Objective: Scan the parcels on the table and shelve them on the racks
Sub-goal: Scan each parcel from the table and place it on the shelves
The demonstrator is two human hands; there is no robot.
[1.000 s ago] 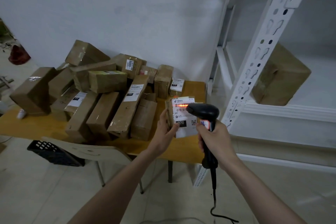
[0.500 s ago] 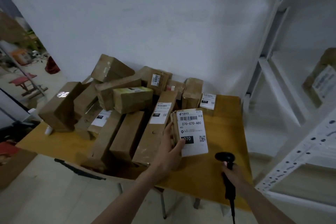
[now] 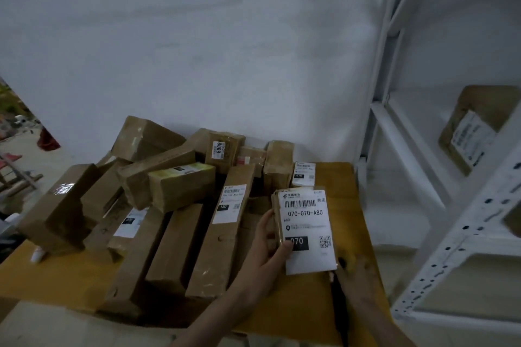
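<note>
Left hand (image 3: 269, 245), lower centre of the head view, grips a small brown parcel (image 3: 306, 229) by its left edge: thumb across the front on the black "070" block, fingers curled behind. Parcel is held upright above the yellow surface (image 3: 344, 177), white label facing the camera, reading "070-070-A80" with a barcode on top and a QR code lower right. Right hand (image 3: 356, 272), lower right of the frame, sits just below the parcel's bottom right corner, low over the surface, on the black scanner (image 3: 339, 294); scanner handle runs down toward the bottom edge. Blur there, so can't tell whether the fingers wrap the scanner or just lie on it. Pile of brown parcels (image 3: 174, 205) fills the left and centre of the surface, several leaning on each other, some with white labels, one marked "6008". White rack (image 3: 462, 228) stands at the right of the frame, with one labelled parcel on shelf (image 3: 476, 132) at mid right.
</note>
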